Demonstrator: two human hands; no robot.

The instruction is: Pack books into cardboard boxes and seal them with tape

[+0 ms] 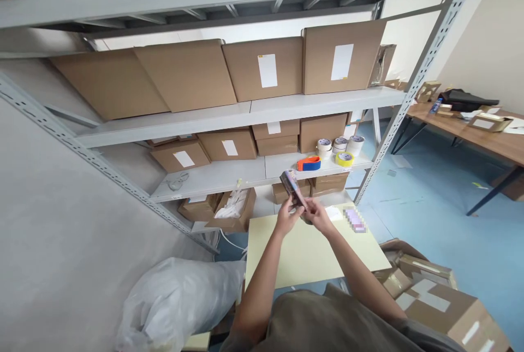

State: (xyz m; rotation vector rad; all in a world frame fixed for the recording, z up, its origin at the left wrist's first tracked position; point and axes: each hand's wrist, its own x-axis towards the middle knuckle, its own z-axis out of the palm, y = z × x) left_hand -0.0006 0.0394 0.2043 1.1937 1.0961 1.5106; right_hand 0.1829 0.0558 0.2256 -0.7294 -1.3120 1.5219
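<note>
Above the pale yellow table [282, 254] I hold a small, slim printed box [293, 185], tilted, with a dark side and a colourful face. My left hand [287, 216] is closed on its lower left side. From the right, my right hand [318, 215] grips the lower end, and the fingers of both hands nearly meet there. What is printed on it is too small to read. A white paper [333, 213] lies just beyond my right hand. Farther right on the table is a flat, blurred-out pinkish-purple item [354, 220].
A grey metal rack [262, 114] with cardboard boxes [262, 71] stands in front. Its lower shelf holds white tape rolls [325, 147], yellow tape [344, 159] and an orange-blue tape dispenser [309, 163]. A filled plastic bag [184, 297] sits left; cartons [446, 308] stand right.
</note>
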